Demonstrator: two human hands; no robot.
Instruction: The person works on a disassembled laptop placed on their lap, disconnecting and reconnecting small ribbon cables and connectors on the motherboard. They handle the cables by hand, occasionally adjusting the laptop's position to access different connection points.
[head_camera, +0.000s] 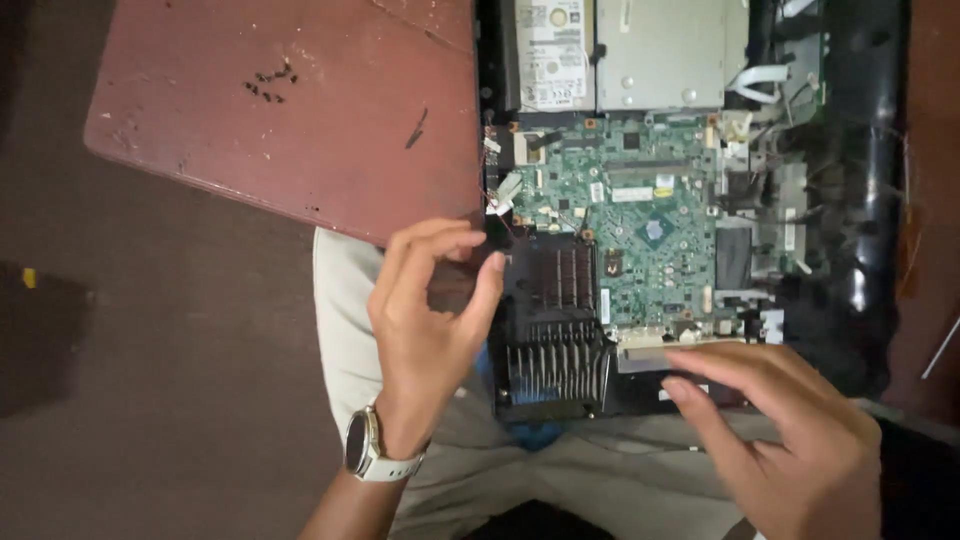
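Observation:
An opened laptop base (860, 200) lies on a reddish table and partly over my lap, with its green circuit board (640, 220) bare. A black fan and finned cooler (555, 360) sit at the board's near left corner. My left hand (425, 320), with a watch (362, 445) on its wrist, is at the laptop's left edge. Its thumb rests against the fan housing and its forefinger curls close above. Whether anything small is pinched between them I cannot tell. My right hand (790, 430) lies with flat fingers on a silver strip (650, 355) at the near edge, holding nothing.
A hard drive (550, 50) and a silver drive bay (660, 50) fill the laptop's far end. Several small dark screws (270, 85) lie on the reddish table (300, 150) to the left. The table's edge runs diagonally above my knees; dark floor lies beyond.

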